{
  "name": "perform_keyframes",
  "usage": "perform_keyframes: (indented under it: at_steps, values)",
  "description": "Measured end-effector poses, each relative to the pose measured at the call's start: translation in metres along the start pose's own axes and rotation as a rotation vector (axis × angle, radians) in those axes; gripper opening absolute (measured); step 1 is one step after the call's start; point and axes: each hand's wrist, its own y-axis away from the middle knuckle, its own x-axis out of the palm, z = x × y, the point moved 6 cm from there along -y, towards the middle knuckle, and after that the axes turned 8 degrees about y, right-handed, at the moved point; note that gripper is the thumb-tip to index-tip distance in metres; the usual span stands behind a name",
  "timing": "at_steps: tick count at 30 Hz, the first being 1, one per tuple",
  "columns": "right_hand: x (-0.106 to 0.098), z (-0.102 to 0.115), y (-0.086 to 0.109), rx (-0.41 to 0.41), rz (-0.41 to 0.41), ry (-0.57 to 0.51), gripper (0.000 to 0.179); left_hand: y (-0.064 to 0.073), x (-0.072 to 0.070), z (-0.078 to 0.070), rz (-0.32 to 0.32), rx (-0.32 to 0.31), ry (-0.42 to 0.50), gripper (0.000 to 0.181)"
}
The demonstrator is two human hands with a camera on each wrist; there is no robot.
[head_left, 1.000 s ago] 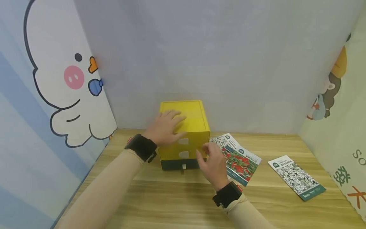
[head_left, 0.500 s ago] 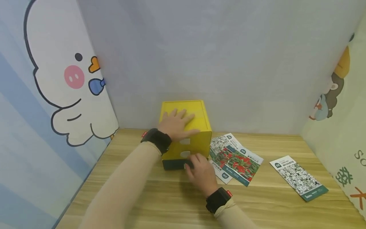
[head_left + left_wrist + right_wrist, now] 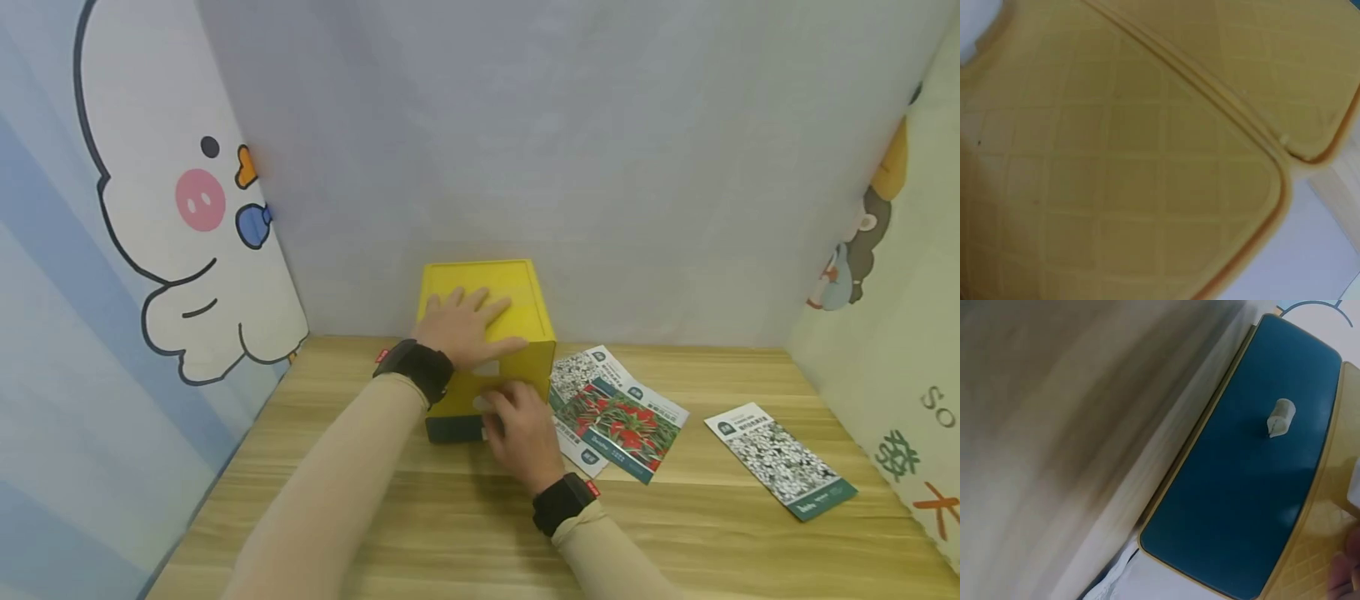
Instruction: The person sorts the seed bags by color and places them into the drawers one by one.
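A small yellow drawer cabinet [image 3: 521, 292] stands against the back curtain. My left hand [image 3: 461, 332] rests on its top, fingers spread. My right hand [image 3: 525, 437] is at the front, its fingers curled at the white handle [image 3: 481, 403] of the lower yellow drawer. The fingers partly hide that handle. Beneath it is a dark green drawer [image 3: 1235, 469] with a small white knob [image 3: 1281, 417]. The left wrist view shows the grid-patterned yellow drawer front [image 3: 1135, 181] close up, with part of a white handle [image 3: 975, 25] in the corner.
Right of the cabinet, flower-picture packets overlap on the wooden table [image 3: 420, 533], a red-flowered packet [image 3: 622, 429] on top. Another packet [image 3: 780, 461] with white flowers lies farther right. Printed curtains [image 3: 217, 275] enclose the sides.
My left hand has slid right and flattened onto the cabinet top. My right hand has moved left to the cabinet's front, then slightly up from the green drawer to the handle above.
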Motion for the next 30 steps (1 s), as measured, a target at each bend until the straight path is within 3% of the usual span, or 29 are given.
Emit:
perform_keyframes:
  at_steps: [5, 16, 30]
  values:
    - [0.004, -0.001, 0.0, 0.032, -0.004, -0.01, 0.03, -0.001, -0.003, 0.0, -0.004, -0.004, 0.018, 0.09]
    - [0.013, -0.001, 0.006, 0.109, 0.069, -0.078, 0.041, 0.002, -0.007, 0.002, -0.001, -0.02, 0.05, 0.089]
    - [0.005, 0.006, 0.004, 0.167, 0.169, -0.098, 0.048, 0.004, -0.007, 0.001, -0.002, -0.015, 0.043, 0.088]
